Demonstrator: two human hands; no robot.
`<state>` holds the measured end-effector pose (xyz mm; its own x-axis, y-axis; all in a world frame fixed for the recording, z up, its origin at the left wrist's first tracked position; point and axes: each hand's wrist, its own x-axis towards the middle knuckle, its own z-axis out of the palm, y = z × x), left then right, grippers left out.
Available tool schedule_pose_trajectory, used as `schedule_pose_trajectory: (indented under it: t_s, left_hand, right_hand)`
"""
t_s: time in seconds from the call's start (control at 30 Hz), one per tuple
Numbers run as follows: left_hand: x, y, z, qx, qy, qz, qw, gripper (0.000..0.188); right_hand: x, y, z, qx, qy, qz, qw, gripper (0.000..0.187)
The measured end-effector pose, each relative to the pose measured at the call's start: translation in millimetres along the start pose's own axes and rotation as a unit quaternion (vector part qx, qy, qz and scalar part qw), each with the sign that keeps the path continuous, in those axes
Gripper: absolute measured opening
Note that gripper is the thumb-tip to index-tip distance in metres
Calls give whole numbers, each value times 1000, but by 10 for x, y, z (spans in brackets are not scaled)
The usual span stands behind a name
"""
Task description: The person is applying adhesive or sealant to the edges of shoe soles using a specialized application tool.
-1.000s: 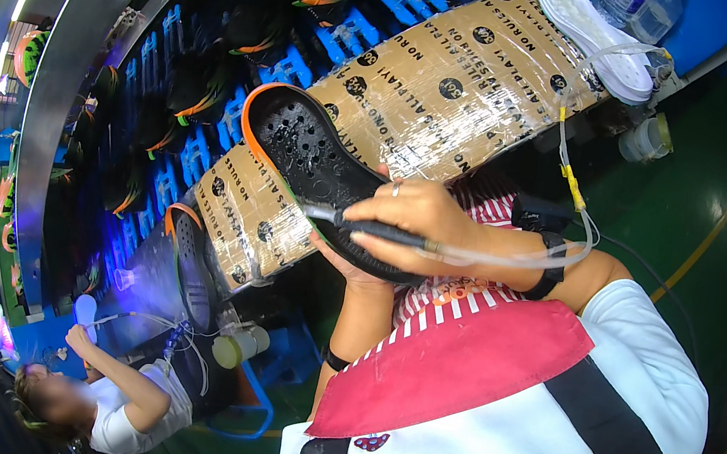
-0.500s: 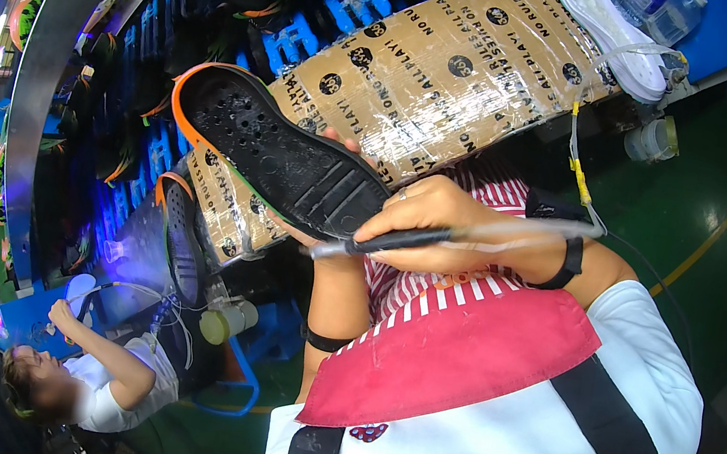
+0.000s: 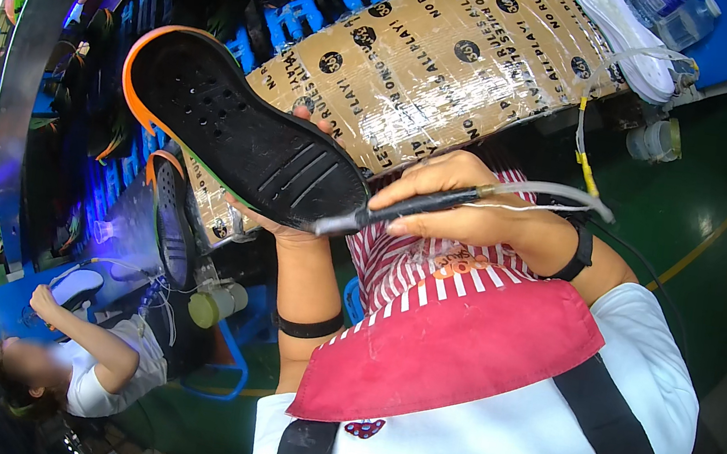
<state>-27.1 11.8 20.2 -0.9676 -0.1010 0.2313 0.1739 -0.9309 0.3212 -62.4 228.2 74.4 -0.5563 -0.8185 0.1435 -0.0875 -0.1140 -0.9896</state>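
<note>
A plastic-wrapped cardboard slab, printed with dark lettering, slants across the upper middle and serves as landmark. Beyond its left end, lower down, a co-worker in a white top has a raised hand beside a pale bluish sole. In front of the slab's left end is the black sole, tilted, its wide end rimmed in orange and pierced with holes, its narrow end grooved. A white sole lies at the slab's right end; a second dark sole stands just beside its left end. In front of the slab's near edge, the right hand grips a brush-like tool, with a clear tube running from its rear. The left hand supports the black sole from beneath, fingers showing past both long edges. The tool's pale tip lies at the grooved end; contact cannot be told. Past the slab's right end is a clear bottle.
</note>
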Motion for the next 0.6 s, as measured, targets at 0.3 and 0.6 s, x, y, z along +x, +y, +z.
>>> schedule_pose_trajectory:
  t_s: [0.3, 0.6]
  left_hand:
    - [59, 125, 99, 44, -3, -71, 996, 107]
    - [93, 137, 234, 121, 14, -166, 979, 99]
  right_hand:
    - [-36, 85, 42, -20, -6, -79, 997, 25]
    - [-48, 87, 37, -35, -86, -105, 990, 24]
